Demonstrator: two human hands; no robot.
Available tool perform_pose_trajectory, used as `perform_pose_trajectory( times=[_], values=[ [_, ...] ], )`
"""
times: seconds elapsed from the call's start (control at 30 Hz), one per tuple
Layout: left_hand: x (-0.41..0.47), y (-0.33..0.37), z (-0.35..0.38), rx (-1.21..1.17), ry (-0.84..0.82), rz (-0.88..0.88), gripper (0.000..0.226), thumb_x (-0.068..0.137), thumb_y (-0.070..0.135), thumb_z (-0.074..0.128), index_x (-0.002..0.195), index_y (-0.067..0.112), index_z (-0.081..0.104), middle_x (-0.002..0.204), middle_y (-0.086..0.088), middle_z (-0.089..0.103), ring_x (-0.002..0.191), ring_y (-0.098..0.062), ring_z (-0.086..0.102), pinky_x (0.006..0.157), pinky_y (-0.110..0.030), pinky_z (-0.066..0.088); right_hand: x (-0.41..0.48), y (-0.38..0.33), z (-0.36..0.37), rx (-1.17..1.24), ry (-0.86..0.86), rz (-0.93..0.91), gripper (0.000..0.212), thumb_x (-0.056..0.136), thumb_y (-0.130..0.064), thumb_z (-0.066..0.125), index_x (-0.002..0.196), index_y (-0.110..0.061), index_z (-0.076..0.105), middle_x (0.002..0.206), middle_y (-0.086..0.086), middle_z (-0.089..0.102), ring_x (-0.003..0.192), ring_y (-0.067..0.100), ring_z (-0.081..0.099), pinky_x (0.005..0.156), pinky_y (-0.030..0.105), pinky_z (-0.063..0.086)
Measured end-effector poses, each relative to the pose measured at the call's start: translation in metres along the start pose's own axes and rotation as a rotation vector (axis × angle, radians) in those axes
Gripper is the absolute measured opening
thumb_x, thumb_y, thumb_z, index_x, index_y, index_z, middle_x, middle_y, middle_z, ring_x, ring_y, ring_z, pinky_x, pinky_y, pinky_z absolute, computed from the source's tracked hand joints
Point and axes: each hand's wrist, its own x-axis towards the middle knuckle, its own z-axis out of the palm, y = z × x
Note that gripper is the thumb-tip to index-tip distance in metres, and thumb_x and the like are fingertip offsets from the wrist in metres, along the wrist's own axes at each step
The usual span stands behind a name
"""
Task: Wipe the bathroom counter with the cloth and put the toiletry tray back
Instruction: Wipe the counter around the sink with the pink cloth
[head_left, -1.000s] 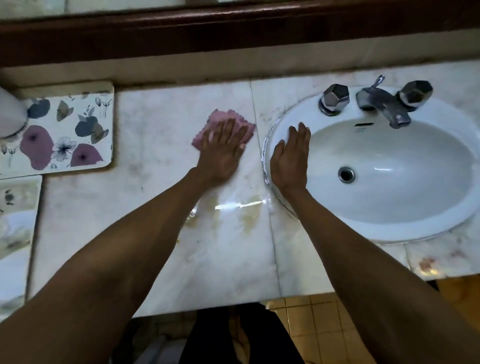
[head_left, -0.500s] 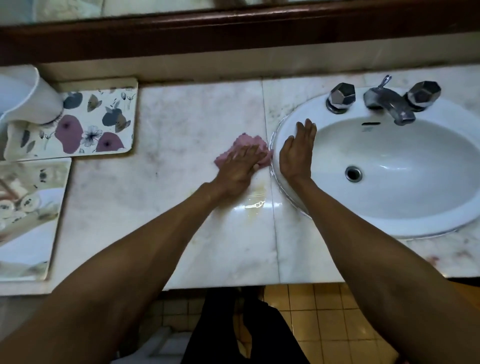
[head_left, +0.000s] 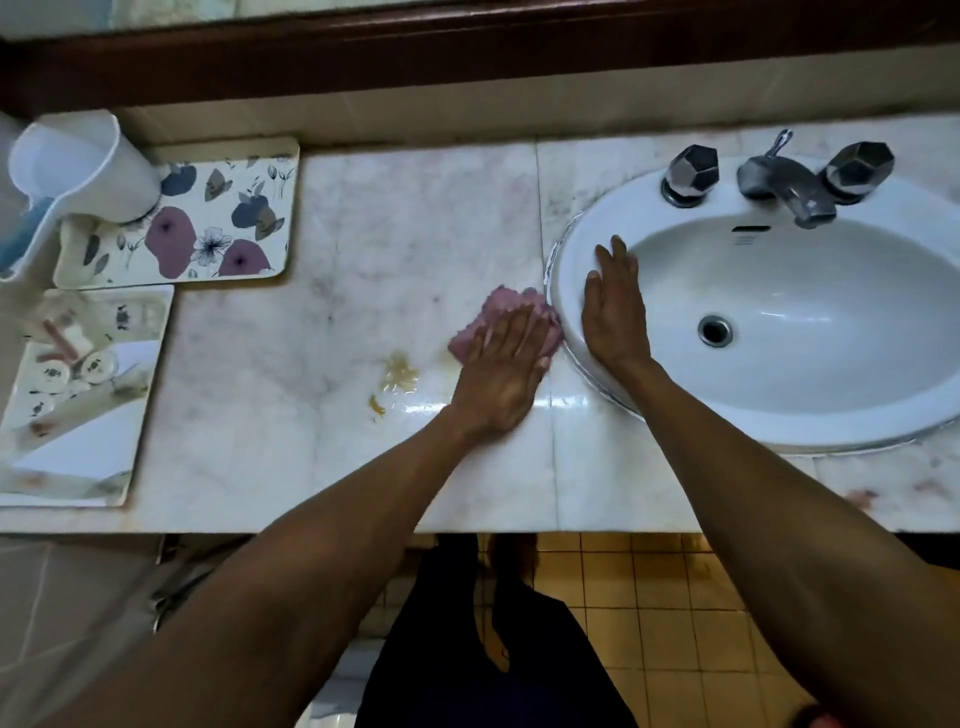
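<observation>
My left hand (head_left: 501, 371) lies flat on a crumpled pink cloth (head_left: 498, 314) and presses it onto the marble counter (head_left: 311, 332), right against the left rim of the sink. My right hand (head_left: 613, 312) rests flat and open on the white sink rim (head_left: 563, 283). A yellowish wet stain (head_left: 399, 371) sits on the counter just left of my left hand. The floral toiletry tray (head_left: 208, 228) lies at the back left with a tipped white cup (head_left: 78, 166) on it.
A second tray (head_left: 78, 395) with small toiletries sits at the front left edge. The faucet (head_left: 784, 184) with two metal knobs stands behind the basin. A dark wooden ledge runs along the back wall. Tiled floor shows below the counter edge.
My left hand has dragged the cloth from the back of the counter toward me and against the sink rim. My right hand stays on the rim. The view has shifted, showing more of the left.
</observation>
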Motion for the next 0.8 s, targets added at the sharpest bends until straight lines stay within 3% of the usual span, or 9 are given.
perform_pose_trajectory(
  times=[0.13, 0.37, 0.5, 0.67, 0.8],
  values=[
    [0.027, 0.012, -0.003, -0.072, 0.015, -0.136, 0.059, 0.109, 0.035, 0.024, 0.162, 0.019, 0.004, 0.171, -0.005, -0.001, 0.158, -0.027, -0.005, 0.126, -0.053, -0.001, -0.001, 0.002, 0.0, 0.026, 0.001, 0.003, 0.047, 0.106, -0.024, 0.034, 0.149, -0.006, 0.036, 0.163, 0.009, 0.022, 0.152, 0.027, 0.016, 0.123, 0.038, 0.019],
    [-0.039, 0.048, 0.023, -0.017, -0.01, 0.036, 0.061, 0.107, 0.038, 0.021, 0.163, 0.019, 0.005, 0.171, -0.002, 0.0, 0.158, -0.022, -0.006, 0.127, -0.047, -0.001, 0.0, 0.001, -0.001, 0.066, 0.015, 0.04, 0.047, 0.104, -0.026, 0.034, 0.146, -0.008, 0.042, 0.161, 0.006, 0.028, 0.151, 0.024, 0.021, 0.12, 0.041, 0.026],
    [-0.015, 0.013, 0.007, -0.003, -0.027, 0.109, 0.059, 0.108, 0.038, 0.025, 0.162, 0.021, 0.011, 0.171, 0.0, 0.006, 0.158, -0.019, 0.0, 0.127, -0.044, 0.0, 0.0, 0.001, 0.0, 0.03, 0.048, 0.009, 0.045, 0.104, -0.024, 0.034, 0.145, -0.007, 0.044, 0.16, 0.008, 0.031, 0.15, 0.023, 0.024, 0.12, 0.043, 0.027],
    [0.049, -0.05, -0.036, -0.097, -0.035, -0.017, 0.059, 0.105, 0.038, 0.02, 0.162, 0.024, 0.015, 0.171, 0.0, 0.008, 0.158, -0.022, 0.002, 0.124, -0.046, 0.003, -0.003, -0.002, 0.002, -0.028, 0.056, 0.019, 0.046, 0.104, -0.026, 0.034, 0.147, -0.01, 0.041, 0.161, 0.003, 0.029, 0.15, 0.022, 0.023, 0.119, 0.035, 0.027],
    [0.064, -0.095, -0.073, -0.182, -0.026, -0.002, 0.055, 0.101, 0.021, 0.03, 0.152, 0.001, 0.039, 0.16, -0.024, 0.032, 0.152, -0.031, 0.022, 0.121, -0.04, 0.011, -0.003, 0.0, 0.001, -0.058, 0.057, 0.002, 0.047, 0.104, -0.028, 0.032, 0.148, -0.011, 0.04, 0.162, 0.003, 0.028, 0.15, 0.021, 0.023, 0.118, 0.035, 0.028]
  ],
)
